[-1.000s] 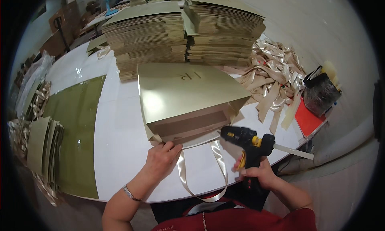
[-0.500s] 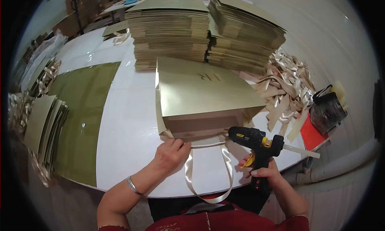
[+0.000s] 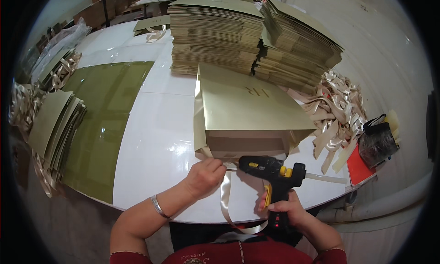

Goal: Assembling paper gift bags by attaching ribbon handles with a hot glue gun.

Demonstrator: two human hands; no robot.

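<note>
Grasping the black glue gun [image 3: 275, 171] with right hand [image 3: 289, 207]. Pinching near edge of the gold bag [image 3: 252, 110] with left hand [image 3: 205, 177].

Pale wall [image 3: 389, 48] at right, low pale pipe [image 3: 385, 202], white table [image 3: 137, 172], grey floor [image 3: 87, 218]

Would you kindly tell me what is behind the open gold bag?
Behind the bag stand a left stack and a right stack of flat gold pieces. The bag covers some of the table there and part of the left stack's lower edge, so those cannot be seen.
</note>
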